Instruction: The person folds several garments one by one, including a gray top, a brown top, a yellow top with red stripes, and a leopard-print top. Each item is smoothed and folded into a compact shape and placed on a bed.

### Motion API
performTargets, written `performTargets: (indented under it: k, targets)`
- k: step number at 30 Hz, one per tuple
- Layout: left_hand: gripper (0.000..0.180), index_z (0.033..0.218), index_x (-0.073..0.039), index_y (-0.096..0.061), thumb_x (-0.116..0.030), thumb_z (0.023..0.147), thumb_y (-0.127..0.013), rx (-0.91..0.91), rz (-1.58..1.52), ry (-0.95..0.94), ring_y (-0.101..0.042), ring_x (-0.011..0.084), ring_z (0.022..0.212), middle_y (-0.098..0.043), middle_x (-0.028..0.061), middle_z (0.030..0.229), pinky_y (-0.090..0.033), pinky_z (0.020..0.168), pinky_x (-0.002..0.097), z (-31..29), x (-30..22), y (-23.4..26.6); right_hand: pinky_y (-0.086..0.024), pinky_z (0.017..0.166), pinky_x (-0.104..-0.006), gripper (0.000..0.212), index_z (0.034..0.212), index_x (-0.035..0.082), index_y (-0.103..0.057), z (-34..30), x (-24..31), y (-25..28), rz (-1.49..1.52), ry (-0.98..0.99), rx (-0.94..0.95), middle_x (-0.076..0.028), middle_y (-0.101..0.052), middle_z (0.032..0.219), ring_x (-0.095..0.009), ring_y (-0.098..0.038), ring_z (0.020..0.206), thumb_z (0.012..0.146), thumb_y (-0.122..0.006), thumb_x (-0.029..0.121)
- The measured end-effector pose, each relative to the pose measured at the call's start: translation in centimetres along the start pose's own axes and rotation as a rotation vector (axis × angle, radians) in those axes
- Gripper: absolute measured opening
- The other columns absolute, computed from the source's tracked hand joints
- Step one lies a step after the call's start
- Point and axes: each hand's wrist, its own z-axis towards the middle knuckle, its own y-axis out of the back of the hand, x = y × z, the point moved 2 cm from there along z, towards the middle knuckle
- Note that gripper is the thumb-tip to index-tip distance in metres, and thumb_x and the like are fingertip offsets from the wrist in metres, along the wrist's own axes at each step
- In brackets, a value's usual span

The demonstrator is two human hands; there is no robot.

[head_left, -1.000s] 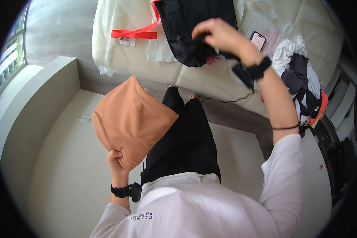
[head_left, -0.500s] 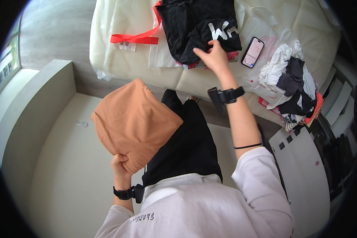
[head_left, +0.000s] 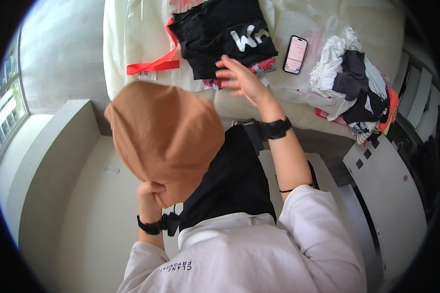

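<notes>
My left hand (head_left: 150, 195) grips the lower corner of a folded orange-brown garment (head_left: 166, 127), held up left of my legs. The cloth bulges and its far edge looks smeared by motion. My right hand (head_left: 244, 84) is open with fingers spread, holding nothing. It hovers by the near edge of a folded black garment (head_left: 205, 46) with white lettering. Under that black garment a patterned red and teal cloth (head_left: 264, 66) peeks out. Whether my right fingertips touch the pile, I cannot tell.
The pile lies on a plastic-covered mattress (head_left: 117, 53) with a red strap (head_left: 151, 66). Right of it are a phone (head_left: 295, 54) and a heap of mixed clothes (head_left: 352, 78). A white panel (head_left: 391, 195) stands at the right, a low grey wall (head_left: 58, 156) at the left.
My right hand has come off the black garment and drawn back toward me, fingers spreading. The orange-brown garment has swung and puffed out in my left hand. The whole view has shifted slightly.
</notes>
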Motion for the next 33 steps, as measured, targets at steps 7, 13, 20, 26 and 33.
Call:
performTargets:
  k: [7, 13, 20, 26, 33]
  targets:
    - [0.061, 0.112, 0.019, -0.055, 0.004, 0.054, -0.043, 0.434, -0.141, -0.216, -0.06, 0.0385, 0.11, -0.062, 0.0263, 0.115, -0.046, 0.102, 0.0422, 9.9, -4.4, -10.5, -0.046, 0.097, -0.0525, 0.075, 0.142, 0.013, -0.04, -8.4, 1.4, 6.4, 0.645, 0.205, 0.167, -0.01, -0.053, 0.137, -0.03, -0.057, 0.119, 0.093, -0.037, 0.07]
    - [0.016, 0.09, -0.001, -0.062, -0.002, 0.076, -0.055, 0.438, 0.447, -0.138, -0.055, 0.0117, 0.074, -0.059, 0.0019, 0.081, -0.044, 0.065, 0.0251, 22.9, -1.8, -16.6, -0.051, 0.086, -0.0418, 0.068, 0.132, 0.009, -0.047, -1.4, -0.4, 11.3, 0.398, 0.361, -0.121, -0.007, -0.058, 0.122, -0.02, -0.058, 0.109, 0.083, -0.073, 0.049]
    - [0.025, 0.105, -0.009, -0.055, -0.005, 0.081, -0.057, 0.224, 0.611, -0.078, -0.05, 0.0092, 0.076, -0.055, -0.0022, 0.086, -0.042, 0.066, 0.0258, 28.8, 3.6, -14.3, -0.051, 0.075, -0.0297, 0.044, 0.106, -0.003, -0.058, 5.0, -5.1, 11.7, -0.167, 0.377, -0.669, -0.011, -0.066, 0.095, -0.018, -0.064, 0.085, 0.078, -0.08, 0.023]
    - [0.03, 0.116, -0.009, -0.054, -0.007, 0.086, -0.057, 0.254, 0.544, 0.037, -0.055, 0.0147, 0.097, -0.059, 0.0013, 0.106, -0.045, 0.086, 0.0355, 27.4, 4.5, -14.3, -0.052, 0.077, -0.0346, 0.039, 0.108, 0.0, -0.056, 2.5, -3.5, 10.8, -0.197, 0.583, -0.73, -0.015, -0.066, 0.099, -0.024, -0.065, 0.09, 0.082, -0.076, 0.021]
    - [0.042, 0.117, -0.003, -0.05, -0.026, 0.084, -0.063, 0.083, 1.122, -0.08, -0.065, 0.0188, 0.076, -0.064, 0.0064, 0.092, -0.05, 0.064, 0.0335, 25.3, 5.3, -13.7, -0.052, 0.081, -0.0405, 0.05, 0.124, 0.008, -0.047, -2.4, -4.1, 11.7, -0.696, 0.423, -0.888, -0.016, -0.052, 0.12, -0.03, -0.06, 0.1, 0.082, -0.072, 0.019]
